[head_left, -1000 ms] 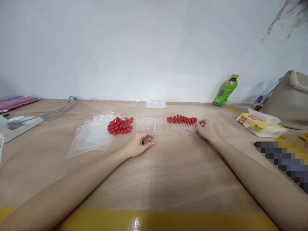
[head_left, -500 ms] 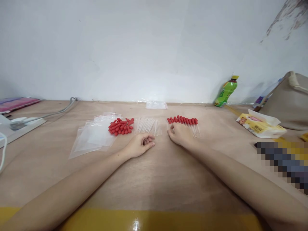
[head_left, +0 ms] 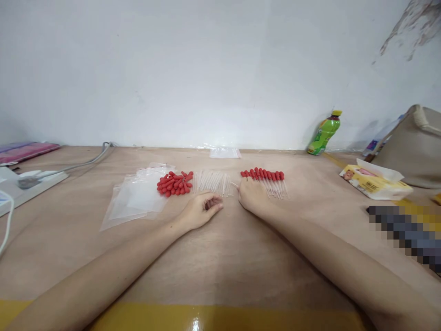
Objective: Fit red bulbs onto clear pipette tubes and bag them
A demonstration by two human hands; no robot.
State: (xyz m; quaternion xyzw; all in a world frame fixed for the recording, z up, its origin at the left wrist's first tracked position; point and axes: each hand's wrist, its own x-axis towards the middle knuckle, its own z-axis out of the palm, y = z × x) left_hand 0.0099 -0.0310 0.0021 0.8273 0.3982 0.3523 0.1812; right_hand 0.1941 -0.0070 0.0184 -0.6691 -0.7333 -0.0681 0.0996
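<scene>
My left hand (head_left: 204, 209) rests on the table with curled fingers apart, just in front of a group of thin clear tubes (head_left: 214, 182); nothing shows in it. My right hand (head_left: 252, 193) is closed in a pinch on a thin clear tube (head_left: 234, 184) whose tip points left. Beyond and beside that hand lies a row of red bulbs (head_left: 265, 174) with clear stems (head_left: 277, 188) pointing toward me. A heap of loose red bulbs (head_left: 174, 183) lies left of the clear tubes.
Clear plastic bags (head_left: 138, 197) lie left of the heap, and another bag (head_left: 225, 152) is by the wall. A power strip (head_left: 44, 180) stands at the left. To the right are a green bottle (head_left: 324, 134), a tissue pack (head_left: 375, 180) and a beige bag (head_left: 411, 147).
My right hand has turned and shifted slightly left, its fingers now closed on a tube whose tip shows. My left hand has hardly moved.
</scene>
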